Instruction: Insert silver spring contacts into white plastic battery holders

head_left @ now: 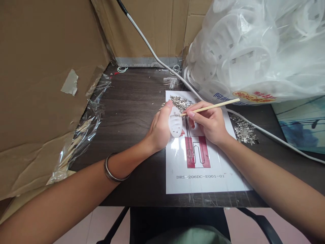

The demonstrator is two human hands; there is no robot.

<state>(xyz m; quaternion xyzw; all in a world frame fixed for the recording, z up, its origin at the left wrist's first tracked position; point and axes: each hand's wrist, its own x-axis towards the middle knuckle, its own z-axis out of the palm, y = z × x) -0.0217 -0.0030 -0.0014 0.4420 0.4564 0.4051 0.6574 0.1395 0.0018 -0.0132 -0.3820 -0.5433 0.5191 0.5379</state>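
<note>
My left hand [160, 128] grips a white oval plastic part [176, 127] with ridges and a few small dark slots, tilted up over the printed sheet. Between the thumb and fingers of my right hand [209, 122] is a thin wooden stick [215, 105], pinched near its lower end. The stick's tip meets the upper part of the white piece, where a small metal bit seems to sit; its exact shape is too small to tell. Just behind both hands lies a pile of small shiny metal pieces [179, 102], partly hidden by them.
A laminated sheet [200, 184] with a red diagram lies on the dark table [127, 118]. More metal pieces [245, 130] are heaped at right. A big clear bag [243, 51] of white parts stands behind. A white cable [152, 51] crosses over. Cardboard [45, 84] walls the left; wooden sticks [73, 145] lie in plastic.
</note>
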